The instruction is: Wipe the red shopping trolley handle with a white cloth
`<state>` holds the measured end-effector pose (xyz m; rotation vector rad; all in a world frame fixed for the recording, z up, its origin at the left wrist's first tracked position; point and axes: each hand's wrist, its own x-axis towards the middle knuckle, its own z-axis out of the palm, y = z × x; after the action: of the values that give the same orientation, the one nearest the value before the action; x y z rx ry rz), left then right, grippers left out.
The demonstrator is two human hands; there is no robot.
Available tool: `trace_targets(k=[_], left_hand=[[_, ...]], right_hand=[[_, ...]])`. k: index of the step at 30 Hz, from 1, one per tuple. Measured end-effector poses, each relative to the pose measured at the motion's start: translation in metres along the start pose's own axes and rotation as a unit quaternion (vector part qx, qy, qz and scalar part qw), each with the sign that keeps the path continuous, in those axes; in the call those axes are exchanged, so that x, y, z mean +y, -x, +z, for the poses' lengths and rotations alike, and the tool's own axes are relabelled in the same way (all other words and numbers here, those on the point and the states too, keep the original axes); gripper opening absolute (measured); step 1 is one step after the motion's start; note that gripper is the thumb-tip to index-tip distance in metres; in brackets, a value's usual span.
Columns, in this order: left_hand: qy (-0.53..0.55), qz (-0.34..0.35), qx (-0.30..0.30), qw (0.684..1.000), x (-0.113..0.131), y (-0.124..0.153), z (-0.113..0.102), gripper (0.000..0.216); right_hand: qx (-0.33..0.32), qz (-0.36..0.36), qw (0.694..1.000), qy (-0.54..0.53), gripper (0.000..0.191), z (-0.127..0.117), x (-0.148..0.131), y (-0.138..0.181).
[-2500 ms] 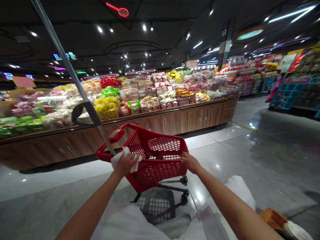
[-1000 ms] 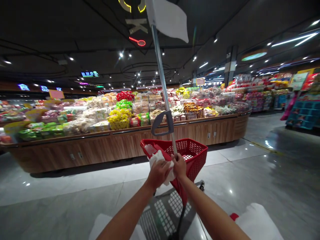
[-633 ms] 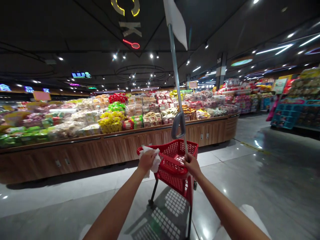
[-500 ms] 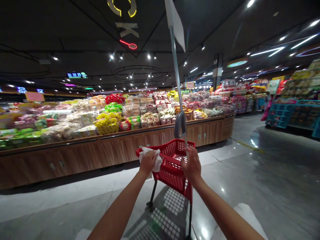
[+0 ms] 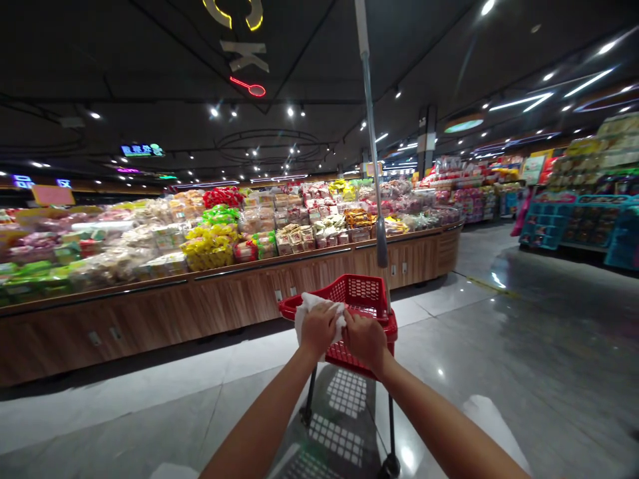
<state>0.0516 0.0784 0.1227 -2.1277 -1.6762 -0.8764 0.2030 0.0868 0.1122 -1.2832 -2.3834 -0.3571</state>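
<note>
In front of me stands a red plastic shopping cart point(image 5: 367, 289) with lattice sides and dark legs. My left hand point(image 5: 319, 327) is closed on a crumpled white cloth point(image 5: 305, 307), which lies over the cart's near rim. Right beside it, my right hand point(image 5: 366, 339) has its fingers curled at the cloth's right edge, gripping it over the basket. A metal pole point(image 5: 372, 120) rises from the cart's right side, with a grey loop-like grip point(image 5: 382, 243) low on it and a white panel seen edge-on at its top. Both hands hide part of the near rim.
Behind the cart runs a long wood-panelled display counter point(image 5: 239, 293) heaped with bagged goods. Blue wire racks point(image 5: 589, 223) stand at the right across the shiny grey floor point(image 5: 539, 346). A pillar point(image 5: 426, 143) rises farther back.
My right hand has left the pole, moved left and closed at the cloth. My left hand has slid slightly right with the cloth. The pole's panel and grip have turned edge-on.
</note>
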Motion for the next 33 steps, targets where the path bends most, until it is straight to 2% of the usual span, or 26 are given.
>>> trace_targets(k=[3, 6, 8, 9, 13, 16, 18, 21, 22, 24, 26, 28, 30, 33], left_hand=[[-0.018, -0.039, -0.043, 0.998, -0.006, -0.011, -0.013, 0.032], [-0.028, -0.149, -0.099, 0.983, -0.023, -0.02, -0.023, 0.046], [-0.036, -0.186, -0.106, 0.976, -0.027, -0.019, -0.022, 0.051], [-0.038, -0.172, -0.095, 0.98, -0.025, -0.016, -0.019, 0.047], [-0.026, -0.035, -0.031, 0.999, 0.003, 0.0, -0.001, 0.034], [-0.021, 0.013, -0.04, 0.999, 0.012, -0.003, 0.0, 0.034], [-0.037, -0.009, -0.07, 0.997, 0.001, -0.009, -0.01, 0.033], [-0.076, -0.098, -0.107, 0.986, -0.029, -0.008, -0.027, 0.037], [-0.082, -0.117, -0.102, 0.985, -0.038, -0.002, -0.031, 0.038], [-0.075, -0.111, -0.06, 0.989, -0.044, 0.013, -0.031, 0.037], [-0.053, -0.062, -0.017, 0.997, -0.036, 0.026, -0.023, 0.035], [-0.03, -0.011, -0.01, 0.999, -0.018, 0.029, -0.014, 0.035], [-0.019, 0.008, -0.034, 0.999, -0.001, 0.018, -0.008, 0.034], [-0.035, -0.029, -0.097, 0.994, 0.005, -0.004, -0.012, 0.037]], right_hand=[[0.008, -0.004, 1.0, 0.005, 0.047, -0.003, 0.003, 0.003], [0.011, -0.013, 1.0, 0.005, 0.049, -0.005, 0.007, 0.007], [0.006, -0.021, 1.0, 0.008, 0.048, -0.004, 0.009, 0.008], [0.003, -0.022, 1.0, 0.012, 0.048, -0.004, 0.011, 0.009], [-0.021, -0.019, 0.999, 0.035, 0.048, -0.002, 0.015, 0.006], [-0.045, -0.009, 0.998, 0.046, 0.048, -0.002, 0.017, 0.002], [-0.041, -0.006, 0.998, 0.043, 0.047, -0.002, 0.019, -0.001], [-0.028, -0.004, 0.999, 0.038, 0.045, 0.001, 0.021, -0.004], [-0.027, -0.006, 0.999, 0.038, 0.045, 0.002, 0.021, -0.005], [-0.026, -0.01, 0.999, 0.04, 0.045, 0.005, 0.021, -0.006], [-0.021, -0.011, 0.999, 0.039, 0.045, 0.007, 0.02, -0.006], [-0.012, -0.008, 0.999, 0.033, 0.045, 0.008, 0.017, -0.006], [-0.009, -0.011, 1.0, 0.024, 0.043, 0.008, 0.015, -0.007], [-0.014, -0.025, 0.999, 0.018, 0.043, 0.008, 0.014, -0.01]])
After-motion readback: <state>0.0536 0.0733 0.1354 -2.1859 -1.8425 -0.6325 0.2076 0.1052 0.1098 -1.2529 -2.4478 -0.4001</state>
